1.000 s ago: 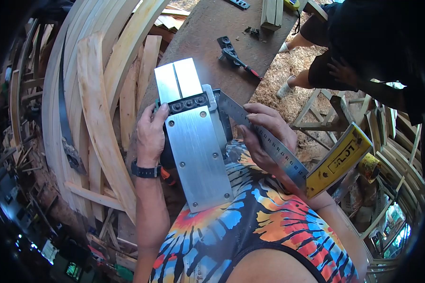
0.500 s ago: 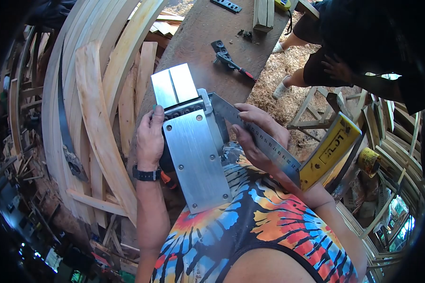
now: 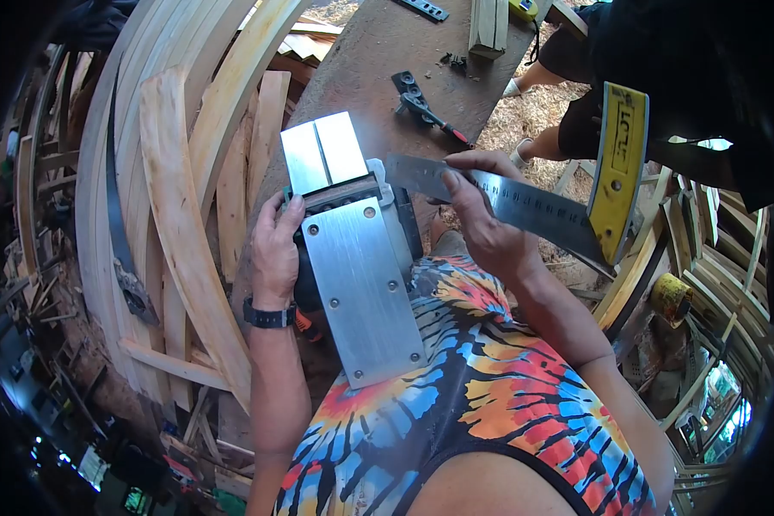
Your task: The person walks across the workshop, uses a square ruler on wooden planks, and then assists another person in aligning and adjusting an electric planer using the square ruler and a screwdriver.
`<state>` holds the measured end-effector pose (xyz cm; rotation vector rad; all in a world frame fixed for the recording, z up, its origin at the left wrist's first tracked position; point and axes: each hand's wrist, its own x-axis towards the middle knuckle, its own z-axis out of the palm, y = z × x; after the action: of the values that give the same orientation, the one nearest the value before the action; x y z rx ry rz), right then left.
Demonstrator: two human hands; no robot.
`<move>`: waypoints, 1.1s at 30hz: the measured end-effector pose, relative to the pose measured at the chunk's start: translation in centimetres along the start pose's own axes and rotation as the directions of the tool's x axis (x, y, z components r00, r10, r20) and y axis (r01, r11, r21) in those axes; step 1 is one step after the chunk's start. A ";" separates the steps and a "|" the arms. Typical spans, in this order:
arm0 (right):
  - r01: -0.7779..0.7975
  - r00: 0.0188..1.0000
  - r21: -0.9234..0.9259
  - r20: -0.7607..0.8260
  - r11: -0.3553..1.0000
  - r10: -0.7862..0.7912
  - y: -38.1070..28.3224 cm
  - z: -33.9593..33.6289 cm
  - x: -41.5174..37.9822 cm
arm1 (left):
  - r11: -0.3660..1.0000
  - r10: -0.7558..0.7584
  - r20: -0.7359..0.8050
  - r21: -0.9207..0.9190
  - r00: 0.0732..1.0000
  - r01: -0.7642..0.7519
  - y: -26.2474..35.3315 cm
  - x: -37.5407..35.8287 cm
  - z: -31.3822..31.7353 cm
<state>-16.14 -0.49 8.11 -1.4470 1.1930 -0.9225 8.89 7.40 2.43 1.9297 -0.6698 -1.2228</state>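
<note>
- Upside down against the person's chest sits an electric planer (image 3: pixel 353 258), its flat metal sole facing up toward the camera.
- The left hand (image 3: pixel 275 249) wraps the planer's left flank, fingers curled shut around the dark body, fingertips touching the edge of the sole near the cutter slot.
- The right hand (image 3: pixel 482 224) pinches a try square (image 3: pixel 525 202) by its steel blade, thumb above and fingers beneath, closed firmly on it.
- The square's blade tip lies just beside the planer's right edge, near the cutter; whether it touches cannot be told.
- The sole is brushed aluminium, two rectangular plates with screw heads, split by a dark cutter band.
- The square's blade is thin, grey, engraved with a scale; its stock (image 3: pixel 619 163) is a yellow block.
- The planer's long axis runs from the chest up and slightly leftward, short front plate farthest away.
- The blade runs roughly crosswise, dropping toward the right; the stock stands nearly upright at the right end.
- A brown workbench (image 3: pixel 361 60) lies beyond, bearing a screwdriver (image 3: pixel 434 112).
</note>
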 end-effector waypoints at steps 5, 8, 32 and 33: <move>-0.079 0.992 0.072 0.099 0.994 0.072 0.1 -0.1 1.6 | 0.998 -0.006 0.027 -0.067 1.000 0.008 -0.1 0.1 0.0; -0.113 0.976 -0.010 0.186 0.994 0.113 0.4 -1.1 3.1 | 0.993 -0.004 0.061 -0.118 0.998 0.011 -0.6 0.2 -0.1; -0.137 0.879 -0.200 0.427 0.970 0.213 -1.8 0.9 10.1 | 1.000 0.006 -0.020 0.016 1.000 -0.006 0.5 -0.4 -0.1; -0.087 0.881 -0.233 0.437 0.969 0.184 -1.6 1.0 10.4 | 1.000 0.009 -0.016 0.016 1.000 -0.009 0.5 -0.4 -0.2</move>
<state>-12.56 -10.39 9.09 -1.6091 1.0356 -0.3328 8.87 7.48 3.05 1.9453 -0.6814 -1.1991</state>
